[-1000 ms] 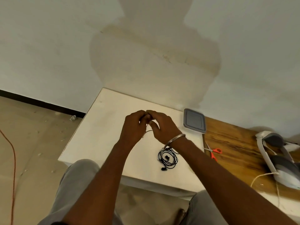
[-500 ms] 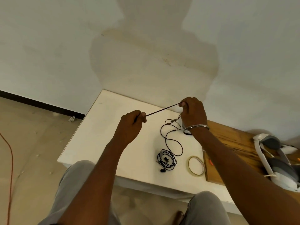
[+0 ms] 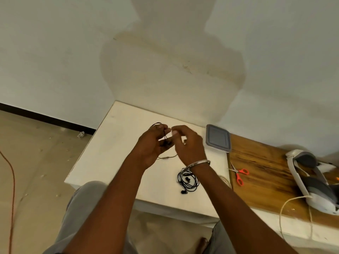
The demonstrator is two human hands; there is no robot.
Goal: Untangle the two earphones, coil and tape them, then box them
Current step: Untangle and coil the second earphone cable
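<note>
Over the white table (image 3: 110,151) my left hand (image 3: 152,143) holds loops of a black earphone cable (image 3: 166,138); its fingers curl round the loops, and a strand trails out below the hand. My right hand (image 3: 187,143) hovers close to its right with fingers loosely bent; whether it pinches the cable is hidden by blur. A second black earphone (image 3: 188,181) lies coiled on the table just under my right wrist. The box, a clear container with a grey lid (image 3: 217,137), stands at the table's back right.
Orange-handled scissors (image 3: 239,174) lie on a wooden board (image 3: 266,171) to the right. A white and grey headset (image 3: 310,178) with a pale cord rests at far right. A roll of tape (image 3: 224,180) peeks out beside my right forearm. The wall stands behind the table.
My hands had stretched the cable out between them; now they are close together again, and the cable is gathered in loops in my left hand.
</note>
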